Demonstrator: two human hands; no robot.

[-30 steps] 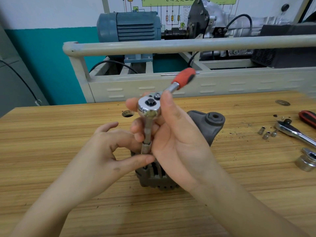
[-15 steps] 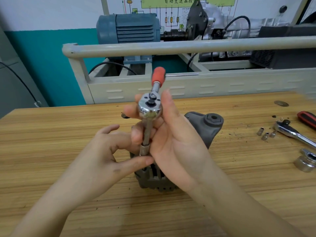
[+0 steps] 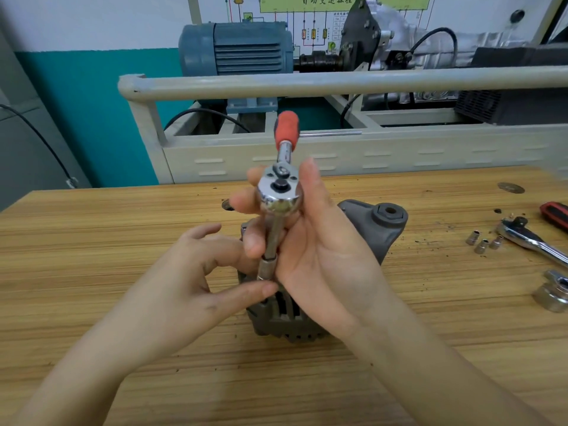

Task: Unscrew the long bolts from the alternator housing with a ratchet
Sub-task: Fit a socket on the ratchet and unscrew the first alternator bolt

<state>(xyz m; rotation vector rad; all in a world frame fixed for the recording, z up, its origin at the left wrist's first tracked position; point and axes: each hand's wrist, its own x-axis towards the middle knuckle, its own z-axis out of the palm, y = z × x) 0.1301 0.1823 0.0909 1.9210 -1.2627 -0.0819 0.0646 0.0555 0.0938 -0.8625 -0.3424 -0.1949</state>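
head | right hand (image 3: 310,241) wraps the ratchet (image 3: 279,192) head and extension; left hand (image 3: 196,272) pinches the socket (image 3: 266,267) | keep extension plumb, socket seated, swing the orange handle in short arcs | alternator housing (image 3: 373,232) grey, ribbed, upright mid-workbench (image 3: 92,235), bolt hidden

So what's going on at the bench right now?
A person is working a ratchet with a long extension down into an alternator housing standing on the wooden workbench. The right hand grips the ratchet head; the left hand pinches the socket at the housing.
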